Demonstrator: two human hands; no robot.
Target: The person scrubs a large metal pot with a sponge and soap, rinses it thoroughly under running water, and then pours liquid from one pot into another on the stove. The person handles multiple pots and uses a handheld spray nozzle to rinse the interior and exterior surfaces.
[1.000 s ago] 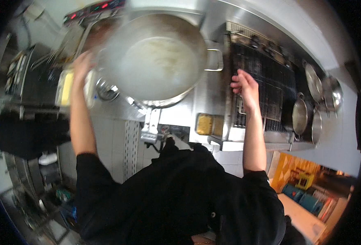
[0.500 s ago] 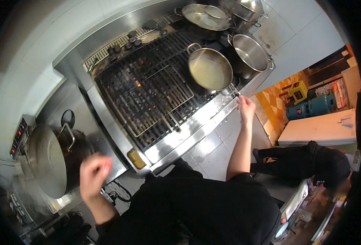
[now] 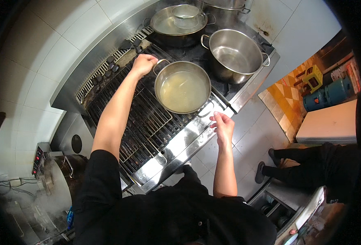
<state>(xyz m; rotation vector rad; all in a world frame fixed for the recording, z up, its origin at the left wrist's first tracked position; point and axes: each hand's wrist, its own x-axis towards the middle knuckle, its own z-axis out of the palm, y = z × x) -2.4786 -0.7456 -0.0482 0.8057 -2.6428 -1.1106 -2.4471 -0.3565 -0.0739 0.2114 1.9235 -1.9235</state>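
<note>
A steel two-handled pot (image 3: 164,92) with cloudy yellowish liquid in it stands at the grill's right end. My left hand (image 3: 143,65) is stretched out to the pot's far-left handle (image 3: 161,64). Its fingers are curled together at the outer edge of that loop, and whether they grip it is unclear. Close to the near-right handle (image 3: 206,111) is my right hand (image 3: 223,126), its fingers loosely bent and apart, with a small gap to the metal. Nothing shows in my right hand.
An empty steel pot (image 3: 235,51) stands on the burners to the right. Behind is a wide pan (image 3: 160,24) with a strainer (image 3: 185,11). The charcoal grill (image 3: 127,139) lies under my left forearm. A steaming pot (image 3: 76,167) is at left, another person (image 3: 303,159) at right.
My left hand has swung from the lower left, over the grill, to the pot's far handle. My right hand stays by the near handle. The whole view has shifted.
</note>
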